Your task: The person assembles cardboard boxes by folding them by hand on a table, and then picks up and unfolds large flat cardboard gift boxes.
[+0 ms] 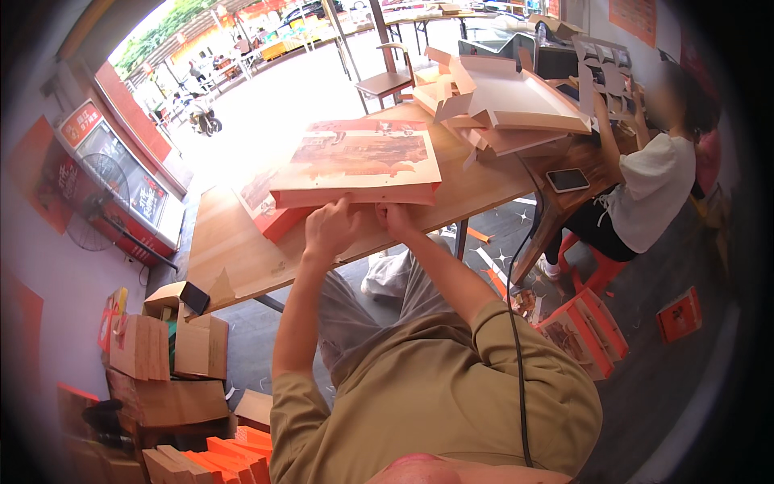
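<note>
A salmon-coloured paper bag (pixel 367 157) with a printed picture lies on the wooden table (pixel 242 274) in front of me, its red edge facing me. My left hand (pixel 332 226) is curled at the middle of that near edge, fingers closed on it. Just to the right, my right hand (pixel 393 219) has its fingers bent together at the same edge; the fingertips of both hands are partly hidden. A second red printed bag (pixel 278 222) lies partly beneath the first, sticking out on the left.
Open cardboard box trays (pixel 524 93) stack at the table's far right. A co-worker (pixel 657 173) sits at right holding a cut-out white sheet (pixel 605 73), near a phone (pixel 568 180). Cartons (pixel 165 399) stand at lower left; red printed bags (pixel 584 332) stand on the floor at right.
</note>
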The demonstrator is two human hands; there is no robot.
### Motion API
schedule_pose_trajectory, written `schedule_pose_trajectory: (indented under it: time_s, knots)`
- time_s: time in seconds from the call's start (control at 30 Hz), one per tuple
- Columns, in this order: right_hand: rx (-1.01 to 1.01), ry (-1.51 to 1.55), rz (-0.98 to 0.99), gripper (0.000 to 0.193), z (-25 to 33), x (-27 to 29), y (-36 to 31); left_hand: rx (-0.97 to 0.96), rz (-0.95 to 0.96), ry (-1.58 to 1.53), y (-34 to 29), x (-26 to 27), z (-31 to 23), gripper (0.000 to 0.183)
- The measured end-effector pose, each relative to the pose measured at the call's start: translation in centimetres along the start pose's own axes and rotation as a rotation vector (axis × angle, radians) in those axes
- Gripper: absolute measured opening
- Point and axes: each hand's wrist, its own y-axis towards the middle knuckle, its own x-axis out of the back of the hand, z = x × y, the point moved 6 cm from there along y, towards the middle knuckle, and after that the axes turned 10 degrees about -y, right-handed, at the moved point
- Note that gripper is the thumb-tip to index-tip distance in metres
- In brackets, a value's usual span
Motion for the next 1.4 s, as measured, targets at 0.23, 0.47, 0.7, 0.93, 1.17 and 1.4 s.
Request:
schedule_pose_trajectory:
  time_s: [0.23, 0.47, 0.7, 0.93, 1.17, 1.4]
  knots:
    - [0.175, -0.067, -0.181, 0.017, -0.7, 0.6, 1.1, -0.216, -0.005, -0.305, 3.4, -1.5, -3.4, 0.017]
    - [0.07, -0.107, -0.088, 0.014, -1.3, 0.5, 0.4, -0.104, -0.045, -0.32, 4.1, -2.6, -2.2, 0.018]
    - [-0.028, -0.106, -0.045, 0.019, -1.0, 0.5, -0.4, -0.129, 0.007, -0.229, 4.2, -2.5, -2.3, 0.018]
    - [0.094, 0.028, -0.062, 0.022, 0.7, -0.6, -1.0, -0.157, 0.021, -0.212, 4.4, -2.7, -2.4, 0.02]
    - [0.11, 0.171, -0.14, 0.025, 1.0, -0.5, -0.9, -0.164, 0.021, -0.197, 3.8, -3.5, -2.3, 0.024]
    - [0.101, 0.325, -0.234, 0.034, 0.8, 0.1, -0.4, -0.262, -0.068, -0.153, 3.7, -4.5, -2.7, 0.027]
